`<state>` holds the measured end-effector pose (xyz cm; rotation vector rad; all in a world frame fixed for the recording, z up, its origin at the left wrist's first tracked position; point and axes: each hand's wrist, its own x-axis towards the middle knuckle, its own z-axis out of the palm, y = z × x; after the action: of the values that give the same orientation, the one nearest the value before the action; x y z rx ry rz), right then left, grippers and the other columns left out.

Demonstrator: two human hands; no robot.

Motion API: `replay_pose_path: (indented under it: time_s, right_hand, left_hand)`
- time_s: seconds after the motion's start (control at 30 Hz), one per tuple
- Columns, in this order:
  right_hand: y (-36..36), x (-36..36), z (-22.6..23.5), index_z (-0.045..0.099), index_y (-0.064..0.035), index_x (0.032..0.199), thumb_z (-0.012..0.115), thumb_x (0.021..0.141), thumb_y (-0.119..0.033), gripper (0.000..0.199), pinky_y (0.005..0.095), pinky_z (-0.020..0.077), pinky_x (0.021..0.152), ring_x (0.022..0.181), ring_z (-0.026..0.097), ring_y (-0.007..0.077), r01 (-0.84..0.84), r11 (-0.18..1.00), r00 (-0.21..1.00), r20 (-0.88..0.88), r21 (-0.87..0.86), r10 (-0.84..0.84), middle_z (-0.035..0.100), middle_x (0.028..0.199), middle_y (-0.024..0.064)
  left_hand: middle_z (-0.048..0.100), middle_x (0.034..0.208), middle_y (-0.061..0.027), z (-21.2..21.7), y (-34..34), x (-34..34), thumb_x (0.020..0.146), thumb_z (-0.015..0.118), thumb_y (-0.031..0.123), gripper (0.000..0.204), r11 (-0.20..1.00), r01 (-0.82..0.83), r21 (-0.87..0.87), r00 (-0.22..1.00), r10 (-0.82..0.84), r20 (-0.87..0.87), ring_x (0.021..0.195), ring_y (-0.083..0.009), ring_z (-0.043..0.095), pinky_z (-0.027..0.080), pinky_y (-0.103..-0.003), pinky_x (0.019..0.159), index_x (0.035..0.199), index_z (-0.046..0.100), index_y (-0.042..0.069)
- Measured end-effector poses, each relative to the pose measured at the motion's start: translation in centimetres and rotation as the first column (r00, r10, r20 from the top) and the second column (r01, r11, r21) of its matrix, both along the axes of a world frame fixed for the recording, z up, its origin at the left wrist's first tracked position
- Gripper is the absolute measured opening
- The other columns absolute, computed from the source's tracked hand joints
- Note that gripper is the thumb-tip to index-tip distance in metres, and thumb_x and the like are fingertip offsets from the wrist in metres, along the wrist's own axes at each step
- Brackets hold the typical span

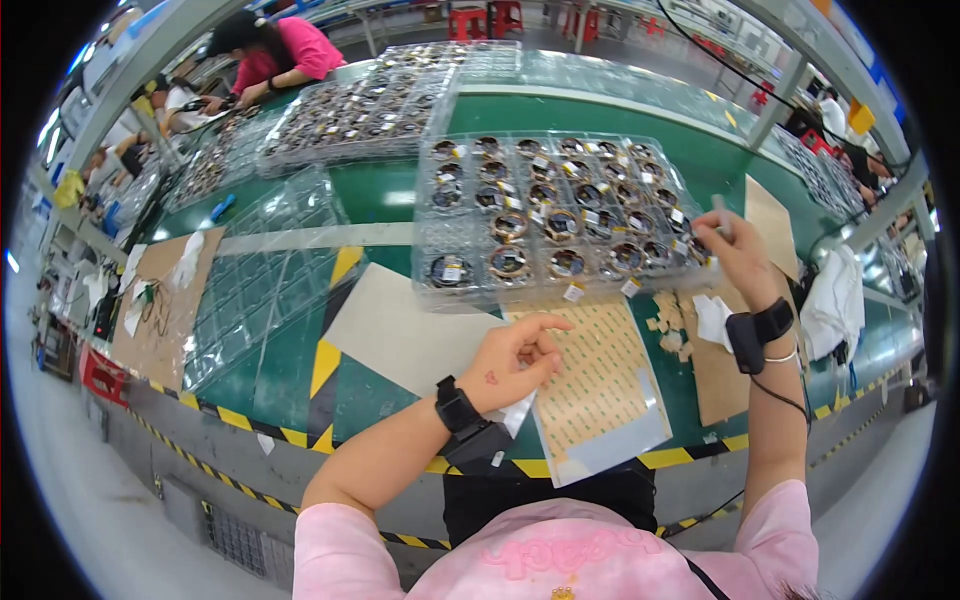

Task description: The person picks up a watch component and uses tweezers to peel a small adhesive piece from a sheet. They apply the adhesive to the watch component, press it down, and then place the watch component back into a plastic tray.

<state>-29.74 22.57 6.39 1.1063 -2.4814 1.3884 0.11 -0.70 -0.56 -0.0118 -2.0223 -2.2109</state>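
My right hand point(738, 258) is at the right edge of a clear plastic tray point(470, 228). Its fingers close around a pale grey, pen-like stick point(721, 212) that points upward. Rows of round electronic parts point(562, 225), with dark centres, coppery rims and small white tags, fill the tray's pockets. In front of the tray, my left hand point(515, 362) hovers over a tan sheet of small stickers point(600, 375). Its index finger reaches forward while the other fingers curl in; whatever they may hold is hidden. A blank grey-beige sheet point(410, 325) lies to its left.
Small peeled tan pieces point(668, 325) lie beside brown cardboard point(722, 375) and a white scrap point(712, 320). Empty clear trays point(265, 275) are at left. More filled trays point(360, 110) stand farther back, near a person in pink point(300, 50). White cloth point(835, 295) hangs at right.
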Motion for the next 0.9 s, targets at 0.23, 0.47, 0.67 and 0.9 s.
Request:
replay_pose_path:
  time_s: [0.23,0.47,0.67,0.9]
  right_hand:
    - [-17.1,10.0,4.5,0.067,-0.0021,0.091,0.064,0.085,-0.017,0.016,0.0281,0.0438,0.064,0.069,0.054,0.0117,-0.386,0.885,0.922,0.070,0.259,0.382,0.061,0.075,0.0044]
    - [-27.1,6.9,-0.6,0.068,-0.0017,0.085,0.064,0.079,-0.024,0.024,0.0394,0.0490,0.067,0.071,0.063,0.0335,-0.369,0.872,0.857,-0.245,0.322,0.454,0.064,0.077,0.0195]
    - [-30.5,7.1,-2.1,0.068,-0.0011,0.084,0.064,0.077,-0.028,0.028,0.0424,0.0498,0.070,0.076,0.063,0.0377,-0.331,0.818,0.864,-0.197,0.471,0.463,0.065,0.078,0.0211]
    - [-30.9,8.3,-2.1,0.066,-0.0005,0.085,0.065,0.078,-0.026,0.026,0.0416,0.0483,0.068,0.075,0.062,0.0364,-0.244,0.780,0.890,-0.187,0.576,0.416,0.064,0.077,0.0203]
  left_hand:
    - [0.057,0.073,-0.0006,-1.0,-0.1,-0.6,0.086,0.057,0.001,0.032,0.987,-0.072,-0.143,0.988,0.052,-0.143,0.068,-0.0068,0.058,0.049,-0.024,0.060,0.117,0.055,0.005]
    - [0.057,0.067,-0.0005,-0.9,0.1,-1.3,0.083,0.058,0.002,0.026,0.967,-0.197,-0.159,0.965,0.163,-0.203,0.059,-0.0050,0.056,0.045,-0.022,0.054,0.108,0.057,0.005]
    - [0.056,0.065,-0.0021,-0.9,0.0,-1.5,0.080,0.057,0.002,0.021,0.971,-0.190,-0.142,0.963,0.157,-0.218,0.054,-0.0076,0.053,0.043,-0.024,0.051,0.100,0.058,0.004]
    - [0.056,0.065,-0.0023,-1.5,0.3,-1.5,0.079,0.056,0.002,0.020,0.972,-0.177,-0.153,0.965,0.141,-0.221,0.054,-0.0081,0.052,0.043,-0.025,0.051,0.099,0.058,0.004]
